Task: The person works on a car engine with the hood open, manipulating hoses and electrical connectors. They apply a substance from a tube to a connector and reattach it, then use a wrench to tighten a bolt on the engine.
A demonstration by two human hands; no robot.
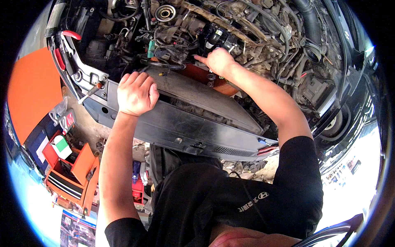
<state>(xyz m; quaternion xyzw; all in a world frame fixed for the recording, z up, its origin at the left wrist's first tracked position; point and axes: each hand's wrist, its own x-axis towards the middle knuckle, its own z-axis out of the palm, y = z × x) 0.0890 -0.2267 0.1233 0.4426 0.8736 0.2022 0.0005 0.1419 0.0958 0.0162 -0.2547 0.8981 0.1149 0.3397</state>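
So both bare hands are up at the front of the engine (255, 31). The left hand (137, 95) is at the front panel (177, 132), knuckles up, fingers curled over around its back edge, thumb tucked alongside. Can't tell if it's actually clamped on that edge or just leaning there, since the fingertips are hidden.

The right hand (221, 63) reaches farther in, index finger stuck out toward the dark hoses (164, 65), other fingers folded under. It's just beside the black part (229, 42), which sits up on the near side of the engine. I don't see it grasping anything, but the folded fingers are partly hidden, so no promises. An orange board (225, 88) stands below that hand, behind the grey cover (193, 95).

Handling-wise, my guess: the panel is stiff and takes a leaning hand fine, best held by its thick edge. The black part looks hard and fairly solid, probably some weight to it, so I'd hold it around the body and stay off the fittings. Everything in there looks grimy, so figure on slippery. Hoses should give a bit; hold them near their ends. The green connector (151, 48) looks like brittle plastic, so pinch the housing, never the wires.
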